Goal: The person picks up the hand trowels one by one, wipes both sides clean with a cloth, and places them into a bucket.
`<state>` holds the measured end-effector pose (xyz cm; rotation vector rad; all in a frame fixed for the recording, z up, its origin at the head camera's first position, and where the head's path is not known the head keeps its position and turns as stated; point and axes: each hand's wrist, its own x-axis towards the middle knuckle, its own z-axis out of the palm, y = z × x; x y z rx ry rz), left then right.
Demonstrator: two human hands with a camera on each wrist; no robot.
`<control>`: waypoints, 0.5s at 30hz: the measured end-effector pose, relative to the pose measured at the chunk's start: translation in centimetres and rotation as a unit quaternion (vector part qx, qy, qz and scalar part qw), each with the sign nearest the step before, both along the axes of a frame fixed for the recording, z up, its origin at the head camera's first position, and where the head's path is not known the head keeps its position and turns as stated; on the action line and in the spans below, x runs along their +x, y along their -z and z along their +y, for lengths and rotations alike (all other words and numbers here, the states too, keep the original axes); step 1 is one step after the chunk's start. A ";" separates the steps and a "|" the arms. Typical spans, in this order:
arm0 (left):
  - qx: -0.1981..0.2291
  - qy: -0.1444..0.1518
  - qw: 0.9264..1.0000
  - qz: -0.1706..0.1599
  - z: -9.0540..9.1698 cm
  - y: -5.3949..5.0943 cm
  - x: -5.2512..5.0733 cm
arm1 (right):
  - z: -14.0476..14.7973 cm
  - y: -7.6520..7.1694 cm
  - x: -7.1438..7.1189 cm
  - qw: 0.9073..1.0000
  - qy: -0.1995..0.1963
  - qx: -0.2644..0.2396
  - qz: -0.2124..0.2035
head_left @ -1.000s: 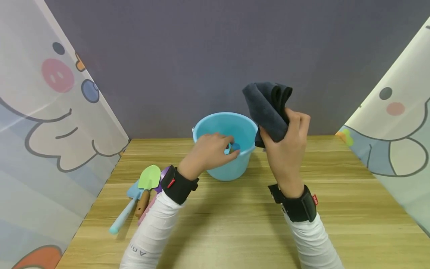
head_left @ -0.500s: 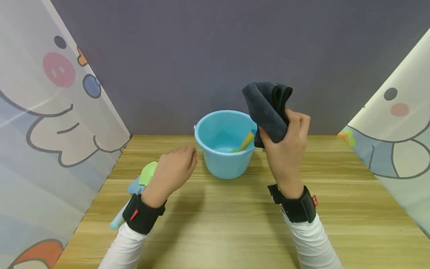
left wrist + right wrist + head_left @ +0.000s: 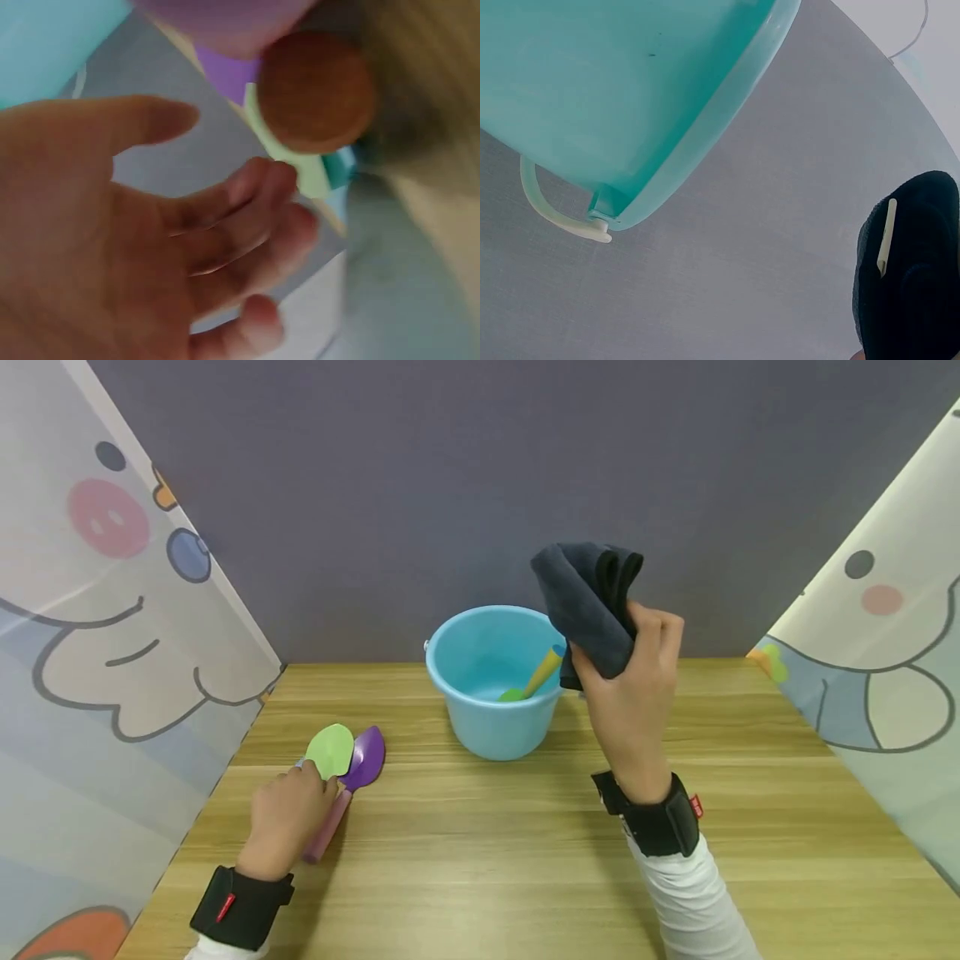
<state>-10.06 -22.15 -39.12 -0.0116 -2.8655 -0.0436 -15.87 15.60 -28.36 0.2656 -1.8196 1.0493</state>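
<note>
My left hand point(image 3: 288, 810) is over the toy shovels at the left of the table. In the left wrist view its fingers are loosely bent, apart from the brown handle end point(image 3: 315, 90). That handle belongs to the green toy shovel point(image 3: 330, 750). A purple shovel with a pink handle point(image 3: 367, 758) lies to its right, and a blue one is mostly hidden under the hand. My right hand point(image 3: 637, 693) grips a folded dark blue-grey cloth point(image 3: 588, 610) beside the light blue bucket point(image 3: 491, 731). A yellow-handled green tool point(image 3: 542, 672) leans inside the bucket.
The wooden table point(image 3: 465, 860) meets a grey panel point(image 3: 375, 527) behind the bucket. Cartoon-printed sheets point(image 3: 172, 652) stand along both sides. The bucket's pale bail handle point(image 3: 562, 217) shows in the right wrist view.
The left hand has left the bucket and moved left and nearer to the shovels. The yellow-handled tool stays in the bucket, let go. The right hand still holds the cloth in nearly the same place.
</note>
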 end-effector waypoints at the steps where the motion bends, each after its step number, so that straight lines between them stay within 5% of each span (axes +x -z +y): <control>1: 0.006 -0.008 1.000 -0.023 -0.2 0.2 0.2 | 0.0 0.0 0.0 1.000 0.000 0.000 -0.001; 4: 0.019 -0.019 0.996 -0.083 -0.7 0.8 0.4 | -0.1 0.1 0.1 1.000 -0.001 -0.008 -0.004; 7: 0.018 -0.017 0.995 -0.099 -0.9 1.3 0.3 | -0.1 0.1 0.1 1.000 0.002 -0.008 -0.004; 11: 0.008 -0.009 0.996 -0.086 -1.0 2.1 0.1 | -0.1 0.0 0.1 1.000 0.002 -0.005 -0.002; 15: -0.014 0.010 0.999 -0.039 -1.1 2.7 0.1 | -0.2 -0.1 0.1 1.000 -0.002 -0.004 -0.001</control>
